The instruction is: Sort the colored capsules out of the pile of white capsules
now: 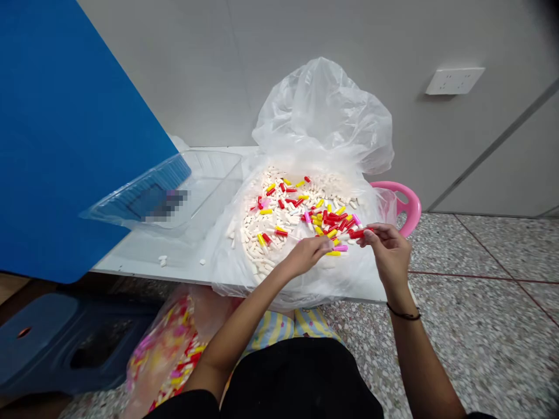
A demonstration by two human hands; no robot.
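Observation:
In my right hand (390,247), at the right side of the pile, the fingers pinch a small capsule-shaped piece (357,234) with a red part and a white end. My left hand (309,254) is closed, its fingertips bunched over the pile's front edge; what they hold, if anything, is too blurred to name. Between the hands lie loose coloured capsule-shaped pieces (334,218) in red, yellow and pink. Many small white pieces (253,224) spread to the left and behind, with a few coloured ones among them. All rest on a spread clear plastic bag (323,116).
A clear plastic tray (218,169) stands left on the white table (131,253). Below it are a bag of coloured pieces (179,349) and a dark blue stool (39,326). A pink handle (408,209) juts out at right. A blue panel (65,145) borders the left.

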